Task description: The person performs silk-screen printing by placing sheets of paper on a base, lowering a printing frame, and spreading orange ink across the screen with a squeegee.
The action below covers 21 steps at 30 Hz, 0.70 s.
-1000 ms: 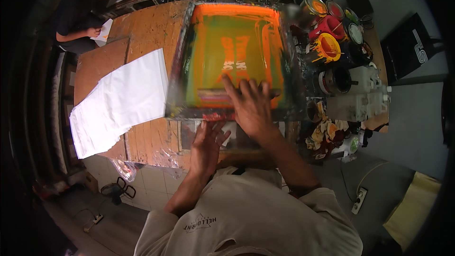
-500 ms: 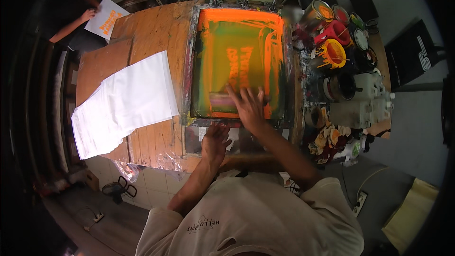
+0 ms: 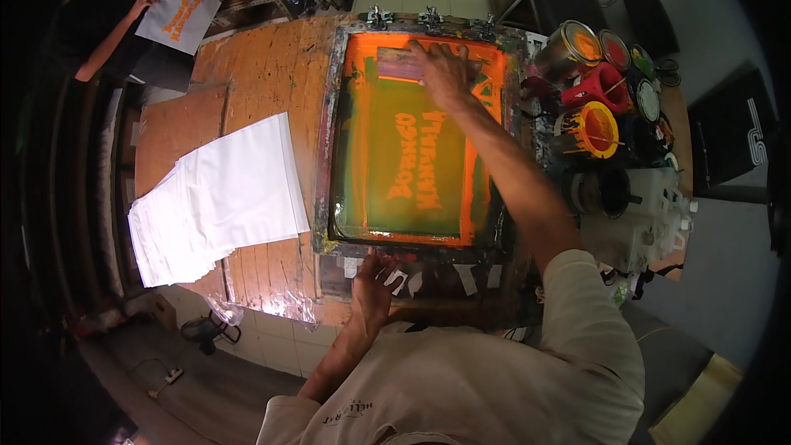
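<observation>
Squeegee (image 3: 401, 64) in our right hand (image 3: 445, 72) sat at the far end of the screen (image 3: 412, 165), the fingers closed over its top edge and the arm stretched full length across the mesh. Half a second before, that hand had been down at the near end of the frame (image 3: 323, 156); a second before, nearer still, just ahead of our chest. So we judged the blade had travelled the whole length away from us, dragging orange ink over the stencil, and one pass looked finished or close to it. Between the hand and us the lettering (image 3: 418, 163) showed orange against the green.

Our left hand (image 3: 372, 280) lay flat on the near rail, fingers spread, pressing the frame down; it had moved only slightly over that second.

Right of the squeegee hand stood open ink cans (image 3: 587, 128) and a red jug (image 3: 600, 86), close to the frame's edge. Left of the frame, on the wooden table (image 3: 264, 82), lay a stack of white sheets (image 3: 218, 198). Well beyond that, another person's arm (image 3: 111, 33) held up a printed sheet (image 3: 177, 12).
</observation>
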Motion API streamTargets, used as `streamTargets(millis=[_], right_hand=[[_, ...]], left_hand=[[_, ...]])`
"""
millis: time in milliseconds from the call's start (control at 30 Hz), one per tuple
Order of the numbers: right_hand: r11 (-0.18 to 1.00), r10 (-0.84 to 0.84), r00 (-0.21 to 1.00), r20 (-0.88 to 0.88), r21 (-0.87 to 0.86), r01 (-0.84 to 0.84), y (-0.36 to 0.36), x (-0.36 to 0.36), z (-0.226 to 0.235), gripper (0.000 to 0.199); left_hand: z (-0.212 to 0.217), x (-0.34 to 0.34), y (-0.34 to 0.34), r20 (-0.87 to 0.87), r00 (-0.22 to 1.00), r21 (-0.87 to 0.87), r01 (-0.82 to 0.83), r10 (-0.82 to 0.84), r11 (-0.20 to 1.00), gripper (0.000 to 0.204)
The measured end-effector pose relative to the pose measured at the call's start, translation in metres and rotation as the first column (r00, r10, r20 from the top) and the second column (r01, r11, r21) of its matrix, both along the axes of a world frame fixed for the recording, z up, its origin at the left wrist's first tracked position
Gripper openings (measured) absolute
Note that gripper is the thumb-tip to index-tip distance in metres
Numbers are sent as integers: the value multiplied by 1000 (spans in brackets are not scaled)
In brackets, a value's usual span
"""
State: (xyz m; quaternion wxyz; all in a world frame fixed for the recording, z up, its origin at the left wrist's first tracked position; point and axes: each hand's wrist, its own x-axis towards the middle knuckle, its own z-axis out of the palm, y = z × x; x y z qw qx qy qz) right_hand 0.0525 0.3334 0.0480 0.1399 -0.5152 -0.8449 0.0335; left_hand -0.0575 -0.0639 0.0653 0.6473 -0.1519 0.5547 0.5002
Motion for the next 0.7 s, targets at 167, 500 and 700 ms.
streamTargets(millis=[167, 500, 700], right_hand=[[990, -113, 989, 97, 93, 104, 31, 42, -6, 75], [981, 134, 990, 33, 140, -137, -146, 17, 25, 67], [981, 134, 990, -42, 150, -126, -302, 34, 103, 63]], left_hand=[[2, -2, -3, 25, 1000, 20, -1, 1, 1000, 31], [7, -8, -6, -43, 999, 245, 21, -11, 969, 22], [25, -16, 0, -59, 997, 360, 74, -57, 930, 24]])
